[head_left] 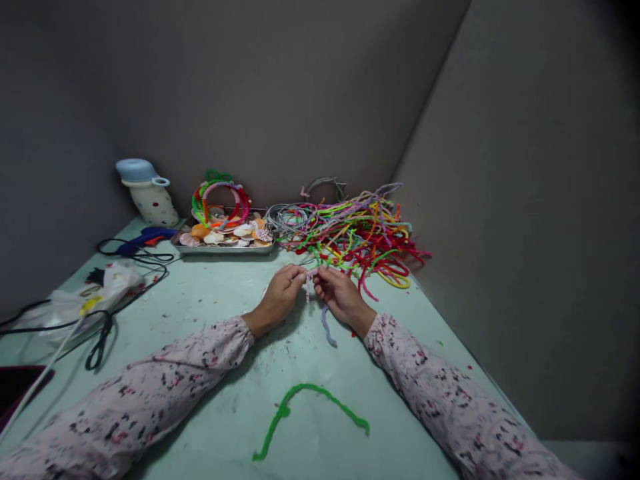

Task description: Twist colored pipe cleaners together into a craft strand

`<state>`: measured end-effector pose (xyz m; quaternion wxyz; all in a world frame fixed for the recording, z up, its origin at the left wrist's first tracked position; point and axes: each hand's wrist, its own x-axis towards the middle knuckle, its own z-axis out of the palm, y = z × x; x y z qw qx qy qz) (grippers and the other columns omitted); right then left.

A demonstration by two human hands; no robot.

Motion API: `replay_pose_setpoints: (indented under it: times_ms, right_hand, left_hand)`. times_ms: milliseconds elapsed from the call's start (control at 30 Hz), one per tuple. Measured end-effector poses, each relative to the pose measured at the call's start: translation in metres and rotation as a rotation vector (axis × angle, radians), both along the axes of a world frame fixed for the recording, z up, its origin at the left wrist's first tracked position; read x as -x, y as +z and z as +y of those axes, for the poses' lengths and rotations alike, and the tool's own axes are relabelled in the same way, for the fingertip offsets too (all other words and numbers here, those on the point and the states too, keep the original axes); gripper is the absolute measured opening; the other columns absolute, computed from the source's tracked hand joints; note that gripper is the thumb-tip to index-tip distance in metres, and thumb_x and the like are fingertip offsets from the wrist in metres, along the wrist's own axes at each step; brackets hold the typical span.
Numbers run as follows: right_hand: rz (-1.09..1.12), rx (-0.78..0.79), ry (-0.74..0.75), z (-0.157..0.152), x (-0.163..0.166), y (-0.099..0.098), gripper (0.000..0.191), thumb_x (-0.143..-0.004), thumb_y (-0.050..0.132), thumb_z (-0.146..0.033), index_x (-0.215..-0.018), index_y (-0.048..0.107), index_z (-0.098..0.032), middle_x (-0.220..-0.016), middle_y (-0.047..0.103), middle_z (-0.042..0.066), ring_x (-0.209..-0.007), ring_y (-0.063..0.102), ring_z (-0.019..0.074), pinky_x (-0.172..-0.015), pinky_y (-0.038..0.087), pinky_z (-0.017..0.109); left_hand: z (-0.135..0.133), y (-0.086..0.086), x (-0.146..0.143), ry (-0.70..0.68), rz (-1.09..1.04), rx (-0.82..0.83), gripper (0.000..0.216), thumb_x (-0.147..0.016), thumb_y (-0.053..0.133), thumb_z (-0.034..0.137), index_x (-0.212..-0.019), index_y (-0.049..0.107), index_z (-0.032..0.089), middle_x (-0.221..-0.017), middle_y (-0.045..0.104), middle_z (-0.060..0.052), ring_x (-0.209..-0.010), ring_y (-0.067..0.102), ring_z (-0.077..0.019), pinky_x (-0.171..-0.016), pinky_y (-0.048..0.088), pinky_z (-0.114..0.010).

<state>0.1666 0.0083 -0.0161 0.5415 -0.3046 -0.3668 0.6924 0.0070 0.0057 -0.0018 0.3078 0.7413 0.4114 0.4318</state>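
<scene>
Close together over the middle of the table, my left hand (281, 293) and my right hand (341, 295) pinch a pale pink pipe cleaner (309, 287) between thumbs and fingertips. A short piece of it hangs down between the hands. Below my right hand a lavender pipe cleaner (327, 328) trails toward the tabletop; whether my fingers hold it too I cannot make out. Nearer to me, a bent green pipe cleaner (315, 388) lies on the pale green table in an arch.
Behind my hands spreads a tangled pile of coloured pipe cleaners (370, 230) beside grey wire coils (293, 218). A metal tray (225, 250) holds shells and fuzzy rings (245, 200). At left are a bottle (153, 197), a blue tool (143, 240), black cables and a plastic bag (113, 283). Walls bound the back and right.
</scene>
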Motion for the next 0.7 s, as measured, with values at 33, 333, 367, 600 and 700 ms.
replay_pose_setpoints:
  times_ms: [33,333,367,600,700]
  right_hand:
    - [0.001,-0.001,-0.001,0.0002,0.0,-0.0001,0.023,-0.074,0.072,-0.037,-0.076,0.064,-0.015,-0.066,0.06,-0.002,-0.051,0.051,0.0047,-0.047,0.04,0.016]
    - [0.021,0.007,-0.006,0.0024,-0.0005,-0.0016,0.02,-0.075,0.072,-0.034,-0.078,0.064,-0.016,-0.066,0.059,-0.002,-0.051,0.051,0.0047,-0.046,0.04,0.015]
    - [0.017,0.01,-0.008,0.0023,-0.0004,-0.0015,0.02,-0.074,0.072,-0.034,-0.078,0.063,-0.016,-0.066,0.059,-0.002,-0.051,0.051,0.0049,-0.046,0.041,0.015]
    - [0.016,0.005,-0.006,0.0011,-0.0002,-0.0004,0.021,-0.074,0.073,-0.034,-0.077,0.063,-0.016,-0.066,0.06,-0.002,-0.052,0.051,0.0052,-0.047,0.041,0.016]
    - [0.012,-0.001,-0.004,0.0008,0.0,-0.0006,0.02,-0.074,0.072,-0.034,-0.078,0.064,-0.016,-0.067,0.06,-0.002,-0.052,0.051,0.0048,-0.047,0.04,0.016]
  left_hand:
    - [-0.0002,0.0002,0.0001,-0.002,0.0,-0.002,0.024,-0.09,0.042,0.031,-0.087,0.062,0.017,-0.088,0.061,-0.004,-0.088,0.055,-0.0184,-0.083,0.044,-0.032]
    - [-0.0034,0.0043,-0.0006,0.067,0.129,-0.113,0.013,-0.082,0.052,0.022,-0.09,0.062,0.019,-0.088,0.062,-0.004,-0.088,0.055,-0.0189,-0.084,0.042,-0.033]
    - [-0.0037,0.0045,-0.0008,0.093,0.149,-0.132,0.012,-0.081,0.053,0.021,-0.089,0.062,0.019,-0.088,0.062,-0.003,-0.088,0.055,-0.0191,-0.084,0.042,-0.033]
    - [-0.0028,0.0028,-0.0011,0.181,0.203,-0.23,0.008,-0.081,0.057,0.023,-0.087,0.061,0.02,-0.086,0.063,-0.003,-0.088,0.056,-0.0191,-0.085,0.04,-0.034]
    - [-0.0021,0.002,-0.0005,0.185,0.193,-0.245,0.007,-0.081,0.059,0.022,-0.087,0.061,0.019,-0.086,0.064,-0.002,-0.087,0.057,-0.0184,-0.085,0.039,-0.034]
